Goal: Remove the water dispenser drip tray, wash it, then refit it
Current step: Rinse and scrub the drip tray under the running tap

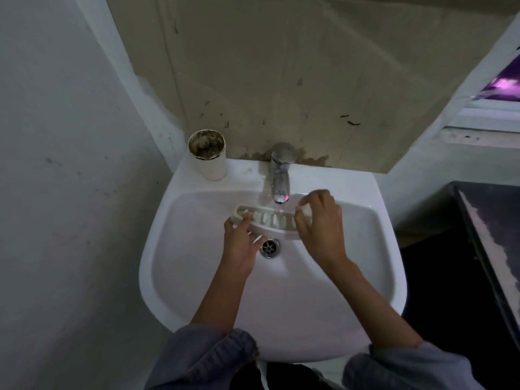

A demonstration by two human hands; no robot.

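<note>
The white drip tray (270, 220), long and curved with oval slots, is held over the white sink (180, 277) under the chrome tap (280, 175). Water runs from the spout onto the tray's middle. My left hand (240, 244) grips the tray's left end, thumb on top and fingers underneath. My right hand (319, 223) rests on the tray's right end with its fingers spread and partly lifted; that end of the tray is hidden beneath it.
The drain (269, 247) sits just below the tray. A dirty white cup (208, 156) stands on the sink's back left corner. A dark countertop (489, 237) lies to the right. Walls close in on the left and behind.
</note>
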